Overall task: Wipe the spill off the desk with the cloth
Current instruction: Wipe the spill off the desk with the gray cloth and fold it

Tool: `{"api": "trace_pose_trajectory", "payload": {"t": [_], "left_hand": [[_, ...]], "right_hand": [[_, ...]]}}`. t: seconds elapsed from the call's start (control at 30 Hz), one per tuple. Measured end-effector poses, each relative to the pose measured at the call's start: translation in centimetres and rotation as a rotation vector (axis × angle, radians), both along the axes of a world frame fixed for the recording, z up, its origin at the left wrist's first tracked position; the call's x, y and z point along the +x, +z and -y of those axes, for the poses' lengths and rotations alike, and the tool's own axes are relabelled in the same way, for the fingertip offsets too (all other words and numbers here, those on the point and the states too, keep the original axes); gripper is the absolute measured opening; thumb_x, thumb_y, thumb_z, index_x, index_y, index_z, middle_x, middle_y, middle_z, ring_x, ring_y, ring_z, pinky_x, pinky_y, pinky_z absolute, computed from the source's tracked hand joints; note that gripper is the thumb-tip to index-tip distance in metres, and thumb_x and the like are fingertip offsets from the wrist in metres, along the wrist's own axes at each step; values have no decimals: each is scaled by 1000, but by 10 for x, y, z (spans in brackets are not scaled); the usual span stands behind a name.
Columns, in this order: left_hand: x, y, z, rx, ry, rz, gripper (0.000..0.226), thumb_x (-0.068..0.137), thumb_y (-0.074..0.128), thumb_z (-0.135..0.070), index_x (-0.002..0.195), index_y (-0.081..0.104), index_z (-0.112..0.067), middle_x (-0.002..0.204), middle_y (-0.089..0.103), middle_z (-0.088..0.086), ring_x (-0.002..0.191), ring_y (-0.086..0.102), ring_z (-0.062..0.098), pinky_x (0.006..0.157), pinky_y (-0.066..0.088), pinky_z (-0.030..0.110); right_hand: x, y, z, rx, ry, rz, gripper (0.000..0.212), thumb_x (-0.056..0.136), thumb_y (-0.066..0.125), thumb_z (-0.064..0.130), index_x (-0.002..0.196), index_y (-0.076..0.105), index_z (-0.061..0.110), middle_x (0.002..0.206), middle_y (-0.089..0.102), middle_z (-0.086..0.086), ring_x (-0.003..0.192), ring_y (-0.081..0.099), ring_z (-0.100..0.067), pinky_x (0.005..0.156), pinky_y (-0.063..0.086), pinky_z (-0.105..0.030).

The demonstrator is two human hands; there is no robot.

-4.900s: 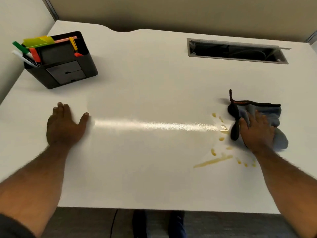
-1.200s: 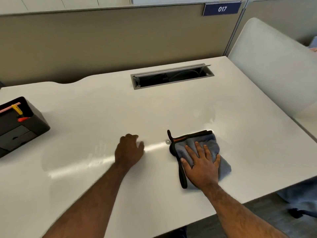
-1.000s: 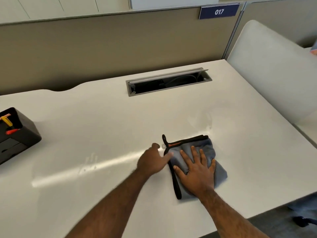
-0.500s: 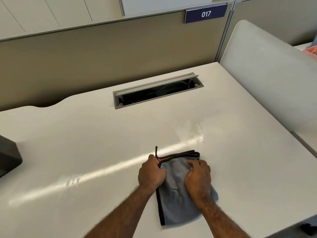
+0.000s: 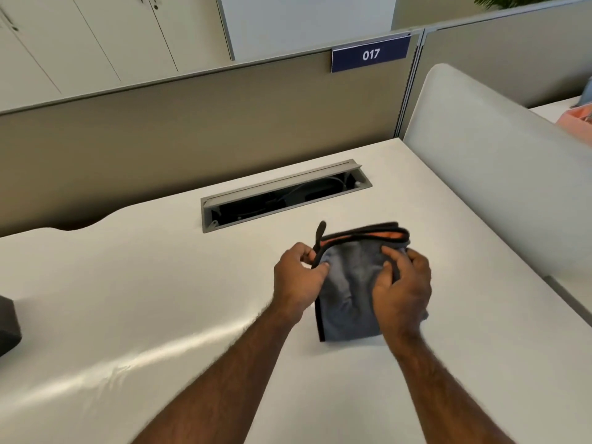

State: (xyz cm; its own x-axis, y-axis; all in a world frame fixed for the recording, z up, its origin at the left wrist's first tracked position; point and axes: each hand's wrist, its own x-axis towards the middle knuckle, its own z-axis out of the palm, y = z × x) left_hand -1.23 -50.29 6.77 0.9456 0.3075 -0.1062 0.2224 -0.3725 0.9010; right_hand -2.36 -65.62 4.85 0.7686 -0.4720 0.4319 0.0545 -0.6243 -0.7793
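Note:
A folded grey cloth [image 5: 347,293] with black trim and an orange inner edge lies on the white desk [image 5: 160,299], right of centre. My left hand [image 5: 298,277] pinches the cloth's left black edge near its far corner. My right hand [image 5: 402,290] grips the cloth's right side, fingers curled into the fabric. The cloth's far edge is lifted slightly, showing orange. No yellow spill shows on the desk around the cloth; only a streak of glare crosses the surface at lower left.
An open cable slot [image 5: 282,195] is set in the desk just beyond the cloth. A black organiser corner [image 5: 8,325] sits at the left edge. A beige partition [image 5: 192,123] stands behind, a white divider [image 5: 499,165] on the right.
The yellow spill seen earlier is gone from view. My left hand moved over from the left to the cloth, and both hands went from lying flat to gripping its edges. The view tilted up.

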Motion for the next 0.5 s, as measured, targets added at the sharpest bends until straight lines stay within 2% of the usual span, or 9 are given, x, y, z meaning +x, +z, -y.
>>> {"api": "trace_pose_trajectory", "payload": {"t": [0.2,0.33,0.5], "left_hand": [[81,21,25,-176,34,-74,20,70,73,-8,67,55,-17,66,57,0,64,51,17,62,47,31],[129,13,42,-201,100,-132,17,71,68,-10,70,53,-17,70,55,2,65,49,18,60,44,29],[176,-8,46,-172,201,-126,9,74,69,-12,78,61,-14,76,62,2,66,55,15,49,44,22]], "right_hand": [[88,22,37,-78,82,-83,29,86,57,0,110,70,9,114,58,-16,107,54,-33,90,37,-26],[145,18,52,-82,175,-189,29,91,54,4,116,67,10,121,55,-14,114,53,-30,93,34,-21],[200,2,57,-145,324,-322,37,91,52,4,126,61,9,127,52,-14,117,53,-30,98,38,-27]]}}
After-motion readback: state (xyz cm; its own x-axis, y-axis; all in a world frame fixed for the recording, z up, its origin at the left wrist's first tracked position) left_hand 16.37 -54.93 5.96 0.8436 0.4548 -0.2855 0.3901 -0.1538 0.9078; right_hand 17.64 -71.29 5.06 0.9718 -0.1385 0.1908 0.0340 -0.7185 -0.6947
